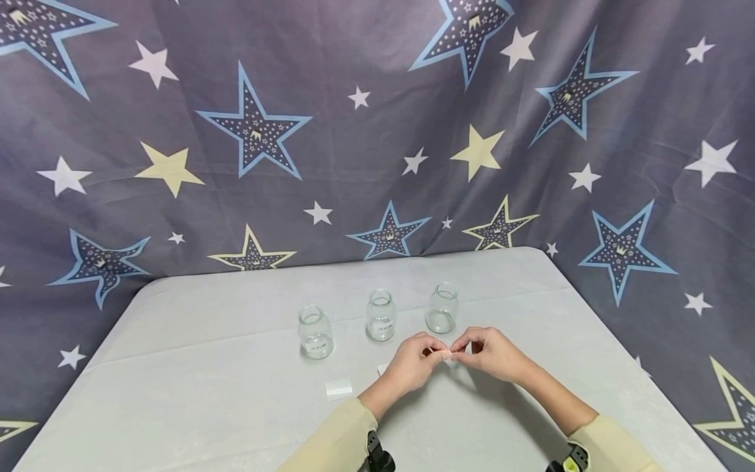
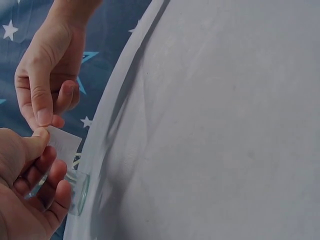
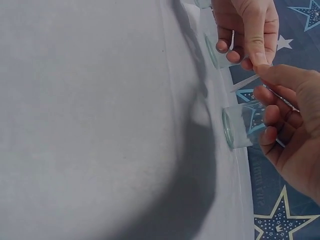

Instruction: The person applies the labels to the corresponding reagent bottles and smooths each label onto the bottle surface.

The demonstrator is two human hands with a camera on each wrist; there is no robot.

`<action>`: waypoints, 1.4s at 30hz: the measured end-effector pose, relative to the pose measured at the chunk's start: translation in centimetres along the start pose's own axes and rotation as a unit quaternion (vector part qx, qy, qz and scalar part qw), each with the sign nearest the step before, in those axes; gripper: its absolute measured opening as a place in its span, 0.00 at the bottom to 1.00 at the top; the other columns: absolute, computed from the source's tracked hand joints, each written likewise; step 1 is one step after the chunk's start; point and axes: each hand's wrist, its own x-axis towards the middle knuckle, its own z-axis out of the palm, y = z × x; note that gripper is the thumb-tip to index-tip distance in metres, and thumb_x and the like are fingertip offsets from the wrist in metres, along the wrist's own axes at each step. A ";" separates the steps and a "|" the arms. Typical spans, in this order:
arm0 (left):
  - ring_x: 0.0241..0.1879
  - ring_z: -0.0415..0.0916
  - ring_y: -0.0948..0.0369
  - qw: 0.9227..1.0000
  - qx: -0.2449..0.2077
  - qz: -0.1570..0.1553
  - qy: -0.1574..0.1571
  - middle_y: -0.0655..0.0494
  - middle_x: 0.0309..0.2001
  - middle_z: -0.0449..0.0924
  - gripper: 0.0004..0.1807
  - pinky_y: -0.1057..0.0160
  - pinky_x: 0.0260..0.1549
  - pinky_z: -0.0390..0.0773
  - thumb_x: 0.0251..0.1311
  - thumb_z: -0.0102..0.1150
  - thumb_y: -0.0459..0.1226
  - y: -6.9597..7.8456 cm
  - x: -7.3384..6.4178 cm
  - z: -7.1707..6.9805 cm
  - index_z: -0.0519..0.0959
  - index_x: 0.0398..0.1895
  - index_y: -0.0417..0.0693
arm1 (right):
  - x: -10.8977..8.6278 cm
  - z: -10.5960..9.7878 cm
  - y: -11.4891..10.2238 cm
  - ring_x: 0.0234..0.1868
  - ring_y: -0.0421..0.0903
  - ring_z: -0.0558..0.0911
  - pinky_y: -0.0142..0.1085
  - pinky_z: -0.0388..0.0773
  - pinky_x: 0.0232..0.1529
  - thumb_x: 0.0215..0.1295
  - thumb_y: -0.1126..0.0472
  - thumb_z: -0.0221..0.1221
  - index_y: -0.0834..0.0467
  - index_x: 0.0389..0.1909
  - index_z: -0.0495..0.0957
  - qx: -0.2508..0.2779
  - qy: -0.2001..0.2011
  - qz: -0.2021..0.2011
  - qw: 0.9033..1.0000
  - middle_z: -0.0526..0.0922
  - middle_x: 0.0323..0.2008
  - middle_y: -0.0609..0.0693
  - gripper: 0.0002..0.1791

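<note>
My left hand (image 1: 413,360) and right hand (image 1: 492,354) meet fingertip to fingertip above the table. Between their thumbs and forefingers they pinch a small white paper label (image 2: 65,142), seen nearly edge-on in the right wrist view. Just beyond the hands stands an upright clear glass jar (image 1: 442,308) with no lid and no label visible. To its left are a middle glass jar (image 1: 381,316) and a left glass jar (image 1: 315,333), each with a small printed label low on its front.
A white rectangular slip (image 1: 339,389) lies on the pale-covered table (image 1: 194,393), left of the left hand. Another white slip (image 1: 382,369) shows partly behind that hand. Dark star-patterned cloth (image 1: 330,131) hangs behind the table and along its right side.
</note>
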 end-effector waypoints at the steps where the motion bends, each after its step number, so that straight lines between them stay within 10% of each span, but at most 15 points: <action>1: 0.30 0.69 0.72 1.000 -0.002 -0.001 0.001 0.59 0.30 0.77 0.06 0.74 0.31 0.71 0.59 0.59 0.39 0.0 0.0 0.0 0.82 0.31 0.46 | 0.0 0.0 0.0 0.19 0.30 0.67 0.26 0.66 0.19 0.53 0.63 0.65 0.55 0.30 0.83 0.002 0.000 0.001 1.000 0.81 0.25 0.43 0.03; 42: 0.25 0.68 0.70 0.998 -0.018 -0.065 0.011 0.58 0.28 0.77 0.05 0.72 0.27 0.71 0.54 0.59 0.36 -0.7 0.1 0.1 0.81 0.29 0.43 | -0.3 -0.5 -3.2 0.24 0.35 0.74 0.27 0.71 0.26 0.61 0.70 0.55 0.67 0.31 0.75 0.058 0.096 0.098 0.989 0.78 0.24 0.54 0.02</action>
